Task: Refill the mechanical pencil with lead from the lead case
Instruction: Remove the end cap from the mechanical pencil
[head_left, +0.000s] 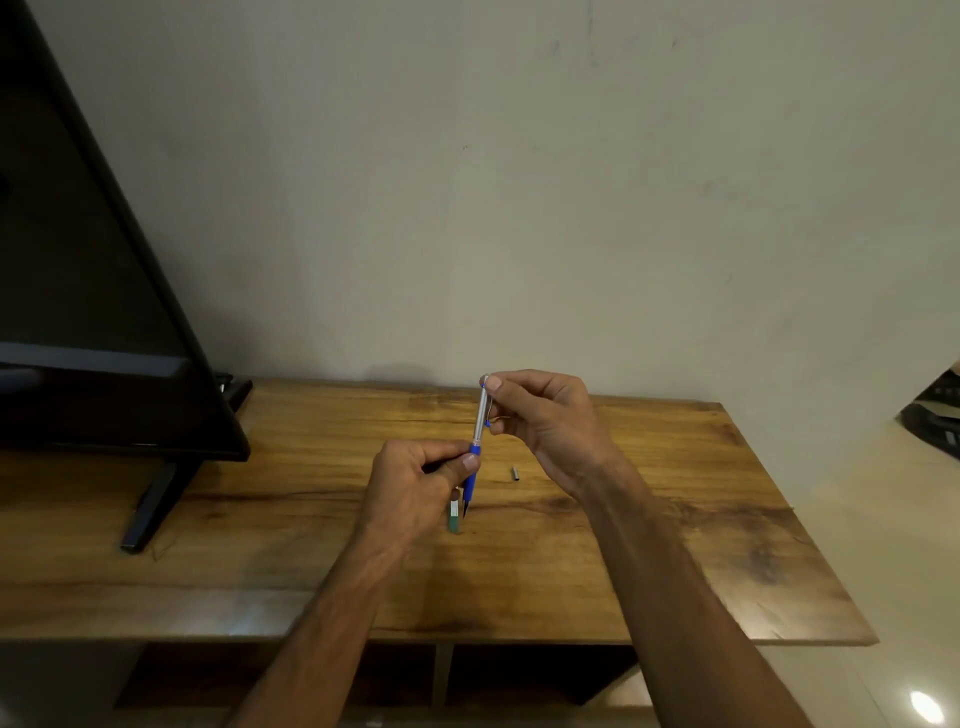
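A mechanical pencil (479, 426) with a silver barrel and blue grip is held almost upright above the wooden table (675, 519), tip down. My left hand (415, 483) pinches the blue grip. My right hand (545, 415) has its fingertips at the pencil's top end; whether a lead is between them is too small to tell. A small green and white lead case (455, 517) shows just below my left hand, beside the pencil tip. A small metal cap (516, 473) lies on the table to the right of the pencil.
A black flat screen (93, 291) on a black stand (156, 499) fills the table's left side. A plain wall rises behind. A dark object (935, 421) sits at the far right edge. Open shelves lie under the table's front edge.
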